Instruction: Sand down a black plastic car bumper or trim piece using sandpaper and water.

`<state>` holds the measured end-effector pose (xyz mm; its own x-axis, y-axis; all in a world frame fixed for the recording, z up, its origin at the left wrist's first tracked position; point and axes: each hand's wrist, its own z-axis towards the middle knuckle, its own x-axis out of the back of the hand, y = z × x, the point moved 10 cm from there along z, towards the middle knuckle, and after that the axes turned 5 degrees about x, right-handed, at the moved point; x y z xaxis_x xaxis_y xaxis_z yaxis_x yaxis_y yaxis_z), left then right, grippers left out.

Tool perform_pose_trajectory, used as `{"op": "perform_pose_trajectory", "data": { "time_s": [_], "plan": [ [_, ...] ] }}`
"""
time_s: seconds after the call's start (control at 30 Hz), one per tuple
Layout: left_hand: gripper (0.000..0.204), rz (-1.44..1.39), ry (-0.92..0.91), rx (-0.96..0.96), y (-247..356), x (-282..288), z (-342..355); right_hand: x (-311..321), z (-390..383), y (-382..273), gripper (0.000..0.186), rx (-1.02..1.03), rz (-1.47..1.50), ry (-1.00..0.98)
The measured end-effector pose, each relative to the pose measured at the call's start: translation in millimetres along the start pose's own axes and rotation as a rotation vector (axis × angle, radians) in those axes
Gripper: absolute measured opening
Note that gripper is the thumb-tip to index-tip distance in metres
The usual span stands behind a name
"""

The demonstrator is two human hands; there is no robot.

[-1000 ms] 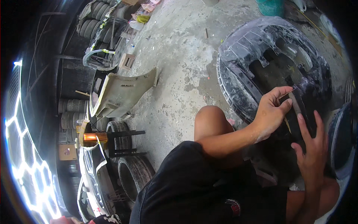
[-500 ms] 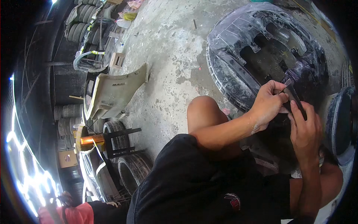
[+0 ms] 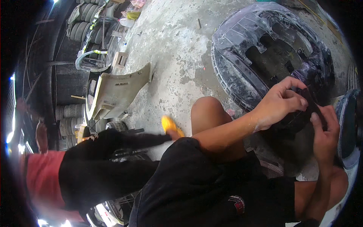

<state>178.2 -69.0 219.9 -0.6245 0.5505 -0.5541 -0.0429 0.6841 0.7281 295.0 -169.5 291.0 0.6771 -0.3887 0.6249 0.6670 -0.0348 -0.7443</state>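
Observation:
My left hand point(image 3: 283, 101) is closed, thumb and fingers pinched at the upper edge of a dark flat strip point(image 3: 312, 99). Whether anything small sits in that pinch I cannot make out. The strip's lower part is gripped by my right hand point(image 3: 326, 130), its thumb pressed on the near face. Just beyond both hands lies a scuffed black plastic car bumper point(image 3: 242, 36) with large cut-out openings, resting on a dusty tyre point(image 3: 236, 85). Against the dark bumper, the strip's ends are hard to tell apart.
Another tyre point(image 3: 342, 125) stands close by my right arm. A pale car fender panel point(image 3: 119, 90) is on the concrete floor point(image 3: 170, 49) to the left. A person in a red top point(image 3: 43, 178), dark trousers and a yellow shoe point(image 3: 171, 125) passes close on my left. Stacked tyres point(image 3: 72, 111) line the wall.
Both hands have shifted right with the dark strip, and the left fingers have changed their hold near its top. The other person has stepped forward beside me, covering the tyres on the left.

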Motion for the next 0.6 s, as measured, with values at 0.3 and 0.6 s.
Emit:
{"op": "perform_pose_trajectory", "data": {
  "time_s": [0.3,0.6],
  "plan": [
    [0.011,0.365,-0.010,-0.183,3,-4,1,-6,-20,21,0.017,-0.287,0.364,-0.170],
    [0.011,0.411,0.037,-0.202,12,-5,-4,-16,-19,13,0.025,-0.287,0.561,-0.194]
  ]
}}
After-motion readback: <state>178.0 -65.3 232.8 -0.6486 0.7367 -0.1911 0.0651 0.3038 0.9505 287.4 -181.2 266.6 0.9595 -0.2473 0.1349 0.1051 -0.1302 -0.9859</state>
